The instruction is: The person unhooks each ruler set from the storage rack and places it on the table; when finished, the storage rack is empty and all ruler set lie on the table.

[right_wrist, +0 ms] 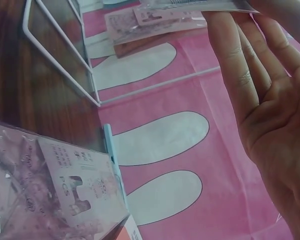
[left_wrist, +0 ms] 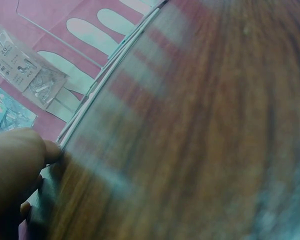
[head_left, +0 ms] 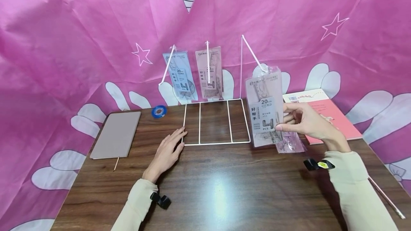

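A white wire rack [head_left: 214, 143] stands on the wooden table, with slanted hook arms at its top. On its left arm hangs a blue plastic packet [head_left: 180, 77]; a pink packet [head_left: 201, 63] hangs on the middle one. My right hand [head_left: 303, 119] pinches the right edge of another pale pink packet [head_left: 264, 109], whose top is at the tip of the right arm; whether it is hooked on, I cannot tell. Behind it, one more pink packet [head_left: 290, 143] lies on the table, partly hidden. My left hand [head_left: 167, 150] rests with extended fingers on the left side of the rack's base.
A grey notebook [head_left: 117, 134] and a blue tape roll [head_left: 158, 111] lie on the left, with a thin stick [head_left: 116, 164] below the notebook. Further right are a pink and white book [head_left: 340, 117] and a pencil-like stick [head_left: 386, 197]. Pink patterned cloth [head_left: 276, 6] hangs behind the table.
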A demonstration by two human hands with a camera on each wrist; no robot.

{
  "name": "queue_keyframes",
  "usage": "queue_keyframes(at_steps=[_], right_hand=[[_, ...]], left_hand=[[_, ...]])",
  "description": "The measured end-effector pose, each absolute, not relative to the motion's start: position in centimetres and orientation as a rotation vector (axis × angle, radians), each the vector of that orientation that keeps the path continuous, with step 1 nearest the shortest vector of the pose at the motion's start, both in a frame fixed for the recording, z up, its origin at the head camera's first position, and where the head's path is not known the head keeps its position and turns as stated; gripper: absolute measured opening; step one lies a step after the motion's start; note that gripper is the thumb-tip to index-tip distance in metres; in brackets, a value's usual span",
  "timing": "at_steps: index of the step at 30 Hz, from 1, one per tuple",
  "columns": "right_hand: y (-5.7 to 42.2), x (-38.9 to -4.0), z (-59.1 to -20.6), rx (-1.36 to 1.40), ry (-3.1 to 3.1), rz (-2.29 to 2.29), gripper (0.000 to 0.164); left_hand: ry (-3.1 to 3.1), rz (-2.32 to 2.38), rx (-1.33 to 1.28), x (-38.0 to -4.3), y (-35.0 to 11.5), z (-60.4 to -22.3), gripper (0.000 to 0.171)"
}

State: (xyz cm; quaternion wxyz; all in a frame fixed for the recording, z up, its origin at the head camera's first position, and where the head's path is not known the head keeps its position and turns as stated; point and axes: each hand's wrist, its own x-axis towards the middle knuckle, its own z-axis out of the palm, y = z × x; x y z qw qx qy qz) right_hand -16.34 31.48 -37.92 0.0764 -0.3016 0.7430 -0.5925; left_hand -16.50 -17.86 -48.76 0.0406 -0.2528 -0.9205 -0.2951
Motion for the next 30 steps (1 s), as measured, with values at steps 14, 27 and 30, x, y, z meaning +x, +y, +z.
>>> queue_keyframes(at_steps=[14, 27, 30], right_hand=[[31.5, -14.8, -38.2, -0.948, 2.202, -1.903, 0.032], [33.0, -14.6, -41.2, -0.879, 1.986, -2.235, 0.060], [33.0, -14.7, -42.2, -0.779, 1.970, -2.305, 0.053]], left_hand=[[-2.830, -0.903, -0.766, -16.6, -18.0, -48.9, 0.045], [-2.825, -0.922, -0.770, -16.6, -18.1, -48.9, 0.046], [-2.825, -0.922, -0.766, -16.6, -18.1, -48.8, 0.045]])
